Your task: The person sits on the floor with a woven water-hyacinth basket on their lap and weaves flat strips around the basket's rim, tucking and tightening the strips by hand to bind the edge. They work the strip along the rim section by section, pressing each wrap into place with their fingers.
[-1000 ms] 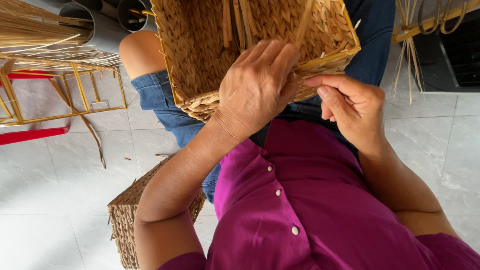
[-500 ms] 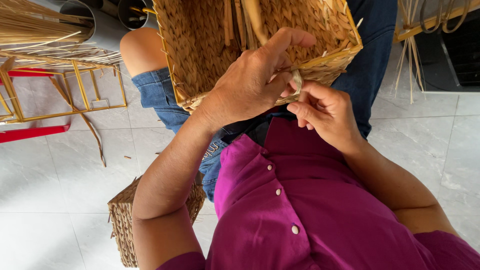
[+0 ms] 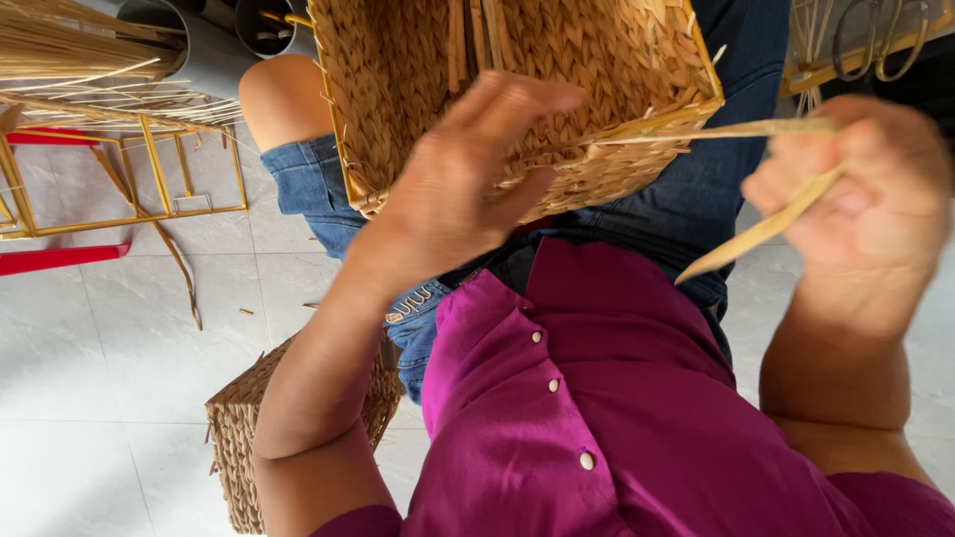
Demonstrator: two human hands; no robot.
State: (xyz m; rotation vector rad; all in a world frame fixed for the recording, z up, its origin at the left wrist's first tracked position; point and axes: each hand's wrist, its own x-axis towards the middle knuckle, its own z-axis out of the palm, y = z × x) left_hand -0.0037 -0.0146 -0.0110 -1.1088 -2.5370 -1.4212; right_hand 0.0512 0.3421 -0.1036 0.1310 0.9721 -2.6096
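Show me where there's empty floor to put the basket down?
Bare tile lies at lower left, between the red bar and the small woven basket. It's crowded on the lap: the left hand presses the big basket, the right hand pulls a straw strip. The yellow frame fills the upper left.

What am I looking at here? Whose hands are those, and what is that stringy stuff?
The picture comes from a camera worn on a person's head, looking down, so you see their own arms and purple shirt. There is no machine, only two bare hands. A woven basket rests on the person's lap. The left hand presses on the basket's near rim. The right hand, a bit blurry, grips a long flat straw strip that runs out from the basket's edge. On the tiled floor stands another small woven basket, beside a yellow wire frame and a bundle of straw.
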